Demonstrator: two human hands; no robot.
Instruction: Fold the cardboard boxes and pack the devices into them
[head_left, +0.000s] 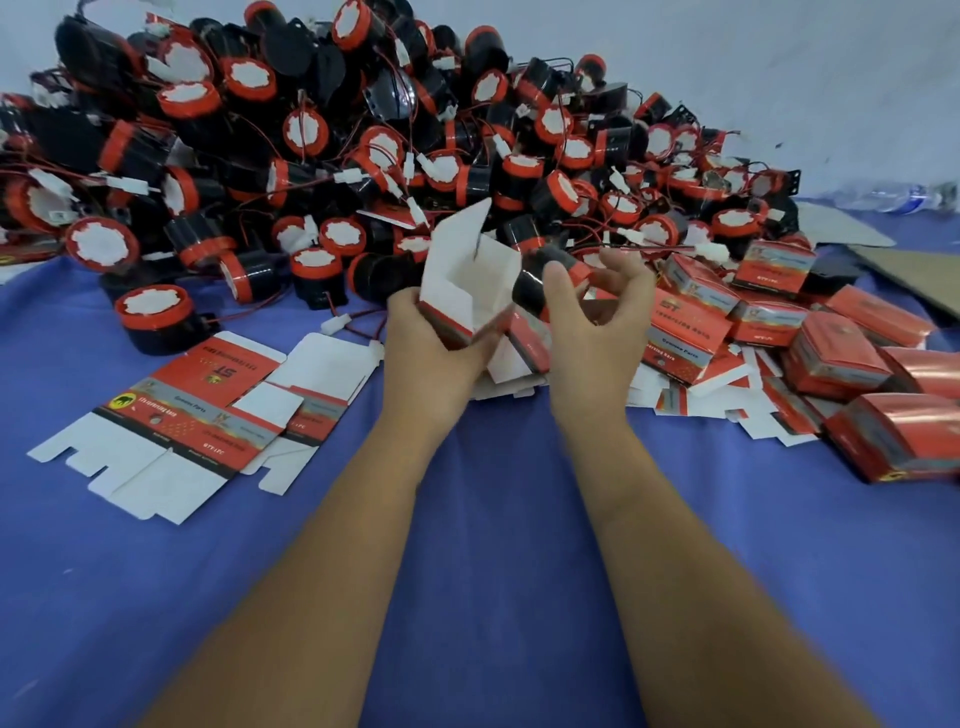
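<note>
While both bare forearms reach forward over it, the scene sorts by size like this:

Desk: the desk (493, 571) wears a blue cloth and carries everything below.
Device heap: a big pile of black-and-red devices (322, 135) with thin red wires and white plugs fills the far half, highest at the far left.
Packed boxes: closed red boxes (831, 358) lie jumbled along the right side, some stacked on loose white flaps.
Flat blanks: unfolded box blanks (192, 415) lie printed side up at the near left, overlapping one another, just in front of the heap.
Brown sheet: a flat piece of cardboard (914, 280) lies at the far right edge.
Left grip: the left hand (431, 338) curls its fingers round the lower part of an erected box, thumb on the near wall.
Open box: the half-folded box (467, 280) stands tilted in that hand, white inside showing, top flap raised, mouth turned toward the right hand.
Right grip: the right hand (592, 322) holds one device, fingers curled over it, thumb up along its side.
Held device: the black device (535, 283) sits just beside the box's open mouth, touching its edge; whether it is partly inside, I cannot tell.
</note>
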